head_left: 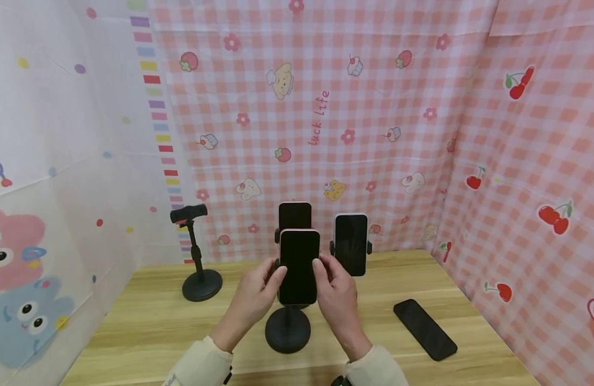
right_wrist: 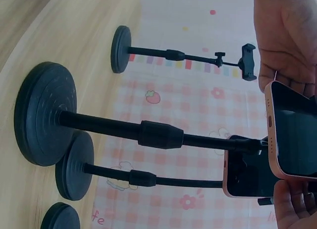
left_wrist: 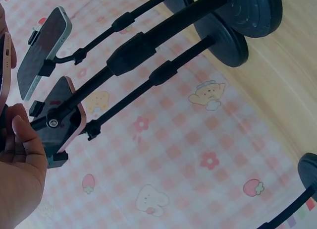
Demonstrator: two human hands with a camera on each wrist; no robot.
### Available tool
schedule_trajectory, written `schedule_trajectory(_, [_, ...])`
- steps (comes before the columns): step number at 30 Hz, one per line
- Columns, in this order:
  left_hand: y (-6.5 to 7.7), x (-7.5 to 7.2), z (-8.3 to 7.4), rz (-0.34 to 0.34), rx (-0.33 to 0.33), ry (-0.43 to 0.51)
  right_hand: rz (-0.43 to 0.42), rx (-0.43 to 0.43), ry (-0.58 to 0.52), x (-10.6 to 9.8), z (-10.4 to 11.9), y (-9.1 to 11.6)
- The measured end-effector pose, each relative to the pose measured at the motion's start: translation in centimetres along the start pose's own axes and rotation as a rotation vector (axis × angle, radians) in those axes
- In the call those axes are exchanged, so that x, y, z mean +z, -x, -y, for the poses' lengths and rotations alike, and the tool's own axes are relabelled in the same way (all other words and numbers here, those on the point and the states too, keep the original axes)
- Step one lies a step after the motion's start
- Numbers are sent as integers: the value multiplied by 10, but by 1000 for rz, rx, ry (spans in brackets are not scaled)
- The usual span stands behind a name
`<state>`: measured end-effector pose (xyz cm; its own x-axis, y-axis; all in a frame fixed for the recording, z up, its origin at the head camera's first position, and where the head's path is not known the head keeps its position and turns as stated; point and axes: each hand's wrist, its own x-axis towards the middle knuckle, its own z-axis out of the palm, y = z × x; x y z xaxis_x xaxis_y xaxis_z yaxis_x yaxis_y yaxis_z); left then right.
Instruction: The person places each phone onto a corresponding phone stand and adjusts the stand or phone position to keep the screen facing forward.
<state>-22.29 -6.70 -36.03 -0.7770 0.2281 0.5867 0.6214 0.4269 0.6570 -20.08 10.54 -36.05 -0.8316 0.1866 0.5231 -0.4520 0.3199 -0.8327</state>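
My left hand [head_left: 253,289] and right hand [head_left: 338,289] grip a pink-edged smartphone [head_left: 299,268] by its two sides, thumbs at the front edges and fingers behind. It stands upright with its dark screen facing me, in front of a black phone stand whose round base [head_left: 288,331] rests on the table. In the right wrist view the stand's pole [right_wrist: 106,125] runs to the back of the phone [right_wrist: 299,135]. The phone hides most of the holder, so I cannot tell whether it is clamped. In the left wrist view, the left hand [left_wrist: 22,177] is at the phone's edge.
Behind it, another stand holds a pink-edged phone [head_left: 295,214]. A white-edged phone [head_left: 351,244] sits in a stand to the right. An unloaded phone stand [head_left: 202,284] is at the left. A black phone [head_left: 424,329] lies on the wooden table [head_left: 133,332] at right. Patterned cloth [head_left: 316,107] hangs behind.
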Motion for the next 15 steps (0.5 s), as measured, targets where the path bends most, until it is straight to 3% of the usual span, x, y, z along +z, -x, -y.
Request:
schedule_trajectory(6, [0,-1,1,18,-8,8,2,7,1,2,4,2])
schedule_trajectory(15, [0,1,-3,-25,-13,-39,16,27,-6,1,1,-2])
